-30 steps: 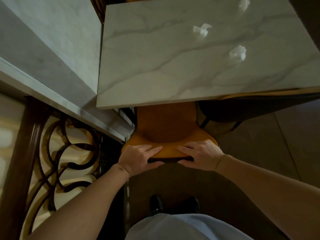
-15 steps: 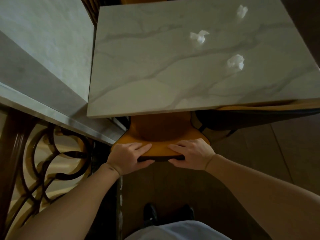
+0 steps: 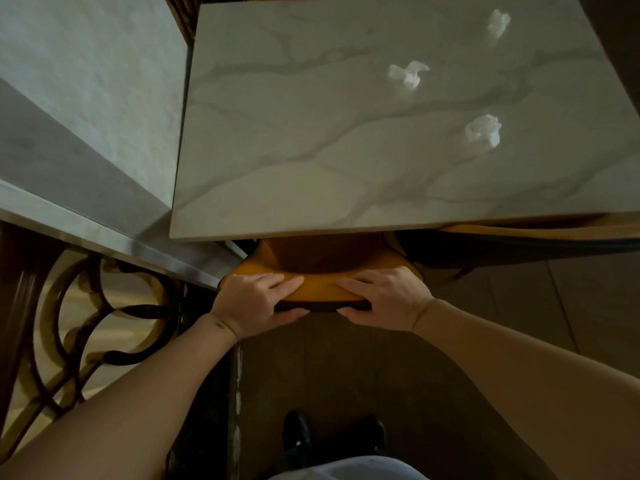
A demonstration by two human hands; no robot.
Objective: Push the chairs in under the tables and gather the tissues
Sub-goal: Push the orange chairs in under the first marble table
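Note:
An orange chair stands in front of me, its seat mostly hidden under the marble table. My left hand grips the top of its backrest on the left, fingers over the top and thumb behind. My right hand grips the same edge on the right. Three crumpled white tissues lie on the table's right half: a near tissue, a middle tissue and a far tissue.
A second orange chair is tucked under the table's right side. A low marble wall with a metal ledge and a curled iron railing runs along my left. Brown tiled floor lies to the right.
The chair has slid farther under the table, with less of its seat showing. Both hands stayed on the backrest and moved forward with it.

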